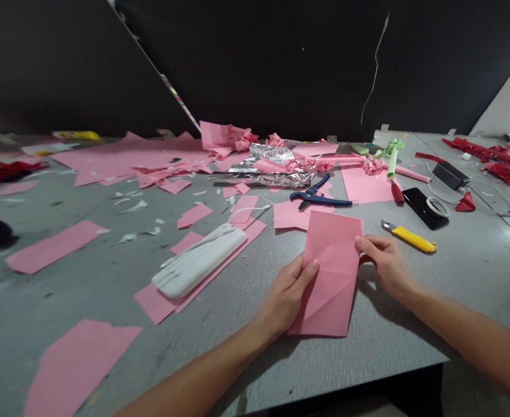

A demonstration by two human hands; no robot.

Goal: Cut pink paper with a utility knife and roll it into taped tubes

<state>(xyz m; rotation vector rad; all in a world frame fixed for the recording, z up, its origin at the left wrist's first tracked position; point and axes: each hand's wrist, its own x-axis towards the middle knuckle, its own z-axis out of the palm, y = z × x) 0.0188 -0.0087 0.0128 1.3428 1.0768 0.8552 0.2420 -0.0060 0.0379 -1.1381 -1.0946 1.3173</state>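
A folded pink paper sheet lies on the grey table in front of me, with a diagonal crease across it. My left hand pinches its left edge, thumb on top. My right hand grips its right edge, fingers curled around the fold. Both hands hold the sheet slightly off the surface at its upper half.
A white case rests on pink strips to the left. Blue pliers, a yellow utility knife, a black phone, a tape roll, crumpled foil and scattered pink scraps lie beyond. The table's front edge runs close to my arms.
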